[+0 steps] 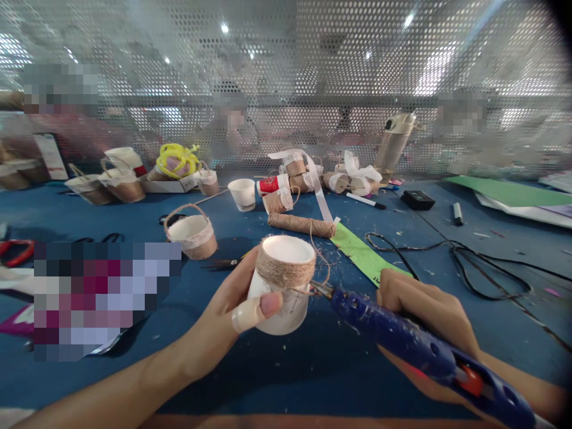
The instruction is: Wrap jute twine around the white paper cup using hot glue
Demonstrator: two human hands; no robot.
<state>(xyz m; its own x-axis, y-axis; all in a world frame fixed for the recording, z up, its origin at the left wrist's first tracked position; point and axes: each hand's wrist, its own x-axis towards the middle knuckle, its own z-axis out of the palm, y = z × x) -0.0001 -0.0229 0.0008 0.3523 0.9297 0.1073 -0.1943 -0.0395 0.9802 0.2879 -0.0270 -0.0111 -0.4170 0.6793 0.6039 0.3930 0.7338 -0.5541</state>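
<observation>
The paper cup (288, 320) is upright in the left hand (235, 313), in front of the person over the blue table (223, 384); I cannot tell whether its base touches. Fingers wrap its far side and the bandaged thumb presses the near wall, low, seemingly to leave the band of twine (283, 273) unobstructed. The right hand (429, 307) grasps a blue glue gun (379, 322), its nozzle slanted toward the band's lower edge, presumably to put glue where the loose strand meets the cup. That strand loops from the twine roll (301, 225), lying just behind, probably so it can feed freely. The cup's small print is unreadable, as are the pale marks on a red cup (268, 185) farther back. A green strip (357, 250) bears dark marks near the right hand, also illegible; no brand can be read.
</observation>
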